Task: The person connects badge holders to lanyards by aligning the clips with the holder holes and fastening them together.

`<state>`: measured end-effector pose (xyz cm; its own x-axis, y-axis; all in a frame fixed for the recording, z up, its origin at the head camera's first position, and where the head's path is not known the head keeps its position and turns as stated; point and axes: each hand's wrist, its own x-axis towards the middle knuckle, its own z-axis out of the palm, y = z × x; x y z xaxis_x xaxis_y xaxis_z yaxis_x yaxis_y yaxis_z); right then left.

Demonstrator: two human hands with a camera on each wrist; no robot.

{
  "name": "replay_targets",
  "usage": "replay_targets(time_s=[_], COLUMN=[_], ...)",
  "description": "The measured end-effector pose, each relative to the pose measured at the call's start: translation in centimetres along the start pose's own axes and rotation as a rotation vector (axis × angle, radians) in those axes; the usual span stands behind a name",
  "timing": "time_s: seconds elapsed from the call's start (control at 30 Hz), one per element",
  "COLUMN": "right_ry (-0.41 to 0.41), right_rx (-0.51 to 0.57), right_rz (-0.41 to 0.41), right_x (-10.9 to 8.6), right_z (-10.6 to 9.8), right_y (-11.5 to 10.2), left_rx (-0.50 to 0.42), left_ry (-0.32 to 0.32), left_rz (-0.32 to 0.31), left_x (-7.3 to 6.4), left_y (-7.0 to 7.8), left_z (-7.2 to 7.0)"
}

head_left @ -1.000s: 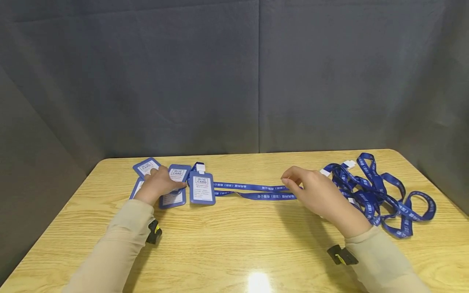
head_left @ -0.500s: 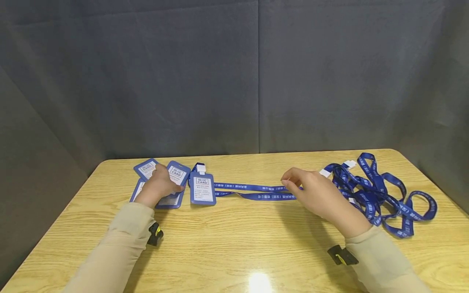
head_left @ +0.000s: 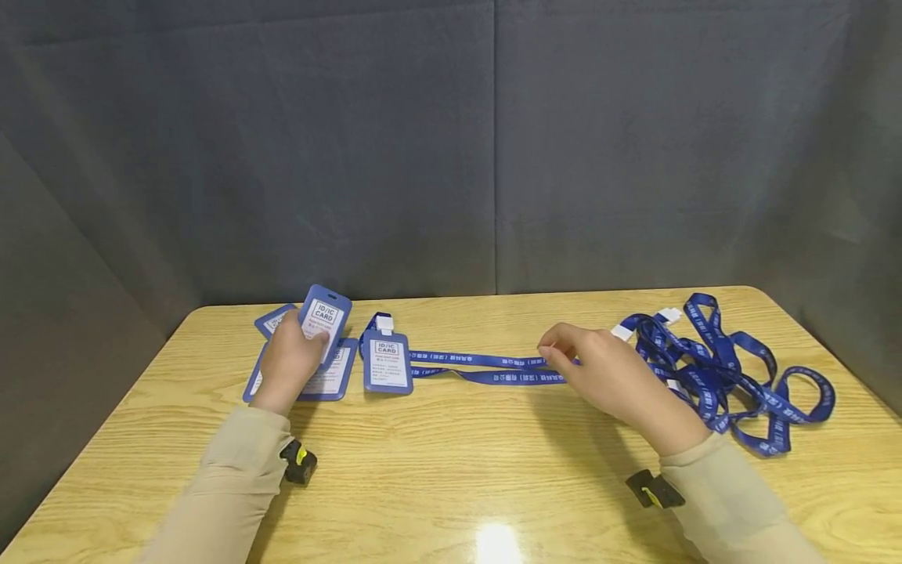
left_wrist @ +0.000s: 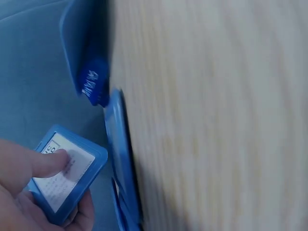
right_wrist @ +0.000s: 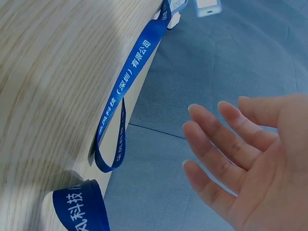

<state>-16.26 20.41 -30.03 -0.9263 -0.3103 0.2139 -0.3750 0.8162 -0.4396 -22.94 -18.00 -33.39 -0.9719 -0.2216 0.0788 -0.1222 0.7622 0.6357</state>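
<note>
My left hand (head_left: 287, 359) has a badge (head_left: 325, 319) clamped thumb-to-fingers, left of frame; right hand (head_left: 609, 374), right of frame, holds nothing, fingers loose; badge could swivel or drop if thumb pressure slackens.

Counted: five blue card holders (head_left: 387, 364) at left of frame, one outstretched lanyard (head_left: 510, 378) mid-frame, tangled lanyards (head_left: 778, 406) at right, number indeterminable, with three white clips (head_left: 669, 316), two hands (head_left: 287, 360), one table (head_left: 451, 462).
</note>
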Motion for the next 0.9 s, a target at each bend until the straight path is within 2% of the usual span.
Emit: replay_targets(time_s=[0.37,0.6,0.9], right_ry=[-0.018,-0.014,-0.029], right_rx=[-0.008,-0.012,-0.024], right_rz=[0.012,0.005,0.018], right_x=[0.1,0.1,0.1], right_z=[0.1,0.2,0.3], right_y=[-0.1,0.0,0.3], left_rx=[-0.234,-0.402,-0.606], left_ry=[0.068,0.041,-0.036], left_rz=[0.038,0.004,-0.066], left_x=[-1.5,-2.1,-2.8], left_y=[1.6,2.7,4.0], left_z=[-0.4,-0.7,-0.6])
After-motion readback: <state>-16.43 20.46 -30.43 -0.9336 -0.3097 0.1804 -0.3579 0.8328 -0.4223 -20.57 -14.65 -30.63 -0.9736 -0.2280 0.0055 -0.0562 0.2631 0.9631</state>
